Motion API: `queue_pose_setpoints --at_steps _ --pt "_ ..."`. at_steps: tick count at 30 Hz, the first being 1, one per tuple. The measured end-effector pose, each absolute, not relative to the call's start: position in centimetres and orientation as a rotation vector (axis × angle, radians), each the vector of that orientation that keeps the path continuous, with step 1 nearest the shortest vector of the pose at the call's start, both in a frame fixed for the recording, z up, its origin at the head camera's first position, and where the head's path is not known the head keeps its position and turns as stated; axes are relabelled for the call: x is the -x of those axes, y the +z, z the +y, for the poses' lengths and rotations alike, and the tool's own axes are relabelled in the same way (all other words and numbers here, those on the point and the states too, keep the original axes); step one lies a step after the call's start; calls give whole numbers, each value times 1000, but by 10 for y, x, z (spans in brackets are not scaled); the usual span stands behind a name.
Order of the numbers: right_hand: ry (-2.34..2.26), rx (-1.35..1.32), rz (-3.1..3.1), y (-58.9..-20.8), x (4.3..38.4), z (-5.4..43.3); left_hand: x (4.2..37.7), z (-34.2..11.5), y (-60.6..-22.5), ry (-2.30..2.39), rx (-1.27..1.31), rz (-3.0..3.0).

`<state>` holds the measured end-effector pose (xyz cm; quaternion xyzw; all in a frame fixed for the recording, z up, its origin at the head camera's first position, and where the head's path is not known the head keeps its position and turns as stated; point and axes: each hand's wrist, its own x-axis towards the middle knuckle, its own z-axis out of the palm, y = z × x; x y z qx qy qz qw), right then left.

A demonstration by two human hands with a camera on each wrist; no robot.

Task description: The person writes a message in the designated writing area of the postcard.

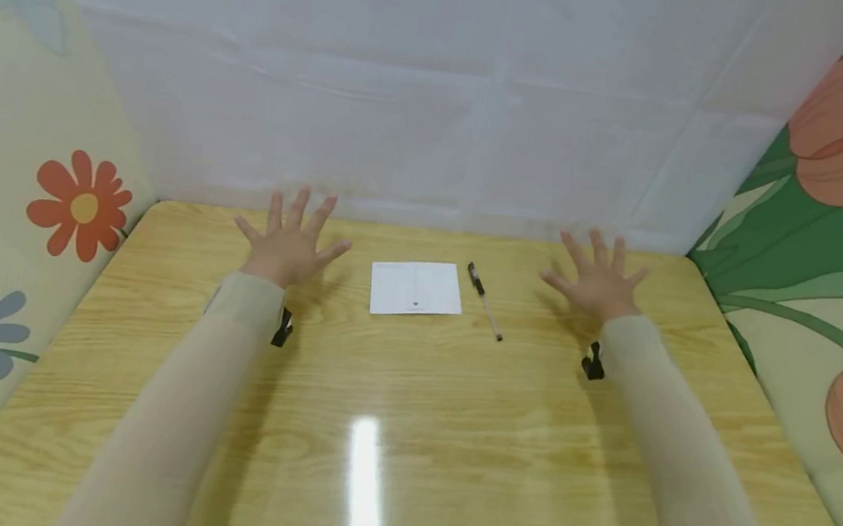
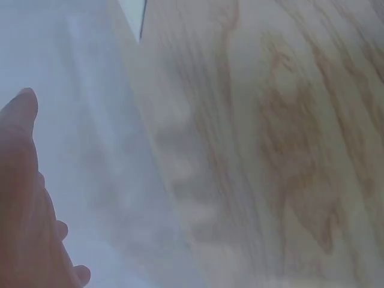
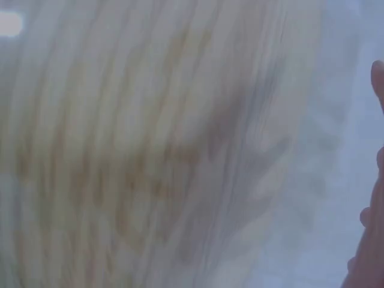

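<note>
Head view: a person's two bare hands are raised above a yellowish wooden surface (image 1: pixel 453 416), well apart. The left hand (image 1: pixel 285 251) is spread wide, its grip fully opened out, fingers fanned towards the back edge. The right hand (image 1: pixel 600 287) is likewise wide, its fingers pointing up and inward. Between them lie a white card (image 1: pixel 395 290) and, just to its right, a slim pen (image 1: pixel 482 292). The card lies flat, with a faint line down its middle and a small dark mark near its lower edge. The pen slants, its black end towards the back and its pale barrel running forward. Pale sleeves (image 1: pixel 175 409) cover both arms, and a small black device (image 1: pixel 593 362) sits at each wrist (the left one partly hidden by the cuff). A white cloth (image 1: pixel 403 128) hangs behind; flower-printed walls (image 1: pixel 83 208) stand at both sides, and a bright reflection (image 1: pixel 364 484) streaks the wood.

Left wrist view: the thumb and fingertips enter at the left edge, against the white cloth. Soft finger shadows fall on the grained wood, and one white corner shows at the top.

Right wrist view: blurred; parts of the fingers show at the right edge, with a dark hand shadow across the wood.
</note>
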<state>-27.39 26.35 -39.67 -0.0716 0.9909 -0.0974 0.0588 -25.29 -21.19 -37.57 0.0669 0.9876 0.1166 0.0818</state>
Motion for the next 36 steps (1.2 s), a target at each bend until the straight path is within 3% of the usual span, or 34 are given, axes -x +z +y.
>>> queue_pose_setpoints --at_steps 19,36 --pt "-671 340 3039 -400 255 215 230 -206 -377 594 -256 3066" --pt "-1253 240 2954 -414 242 182 216 -182 -390 1038 -292 3113"
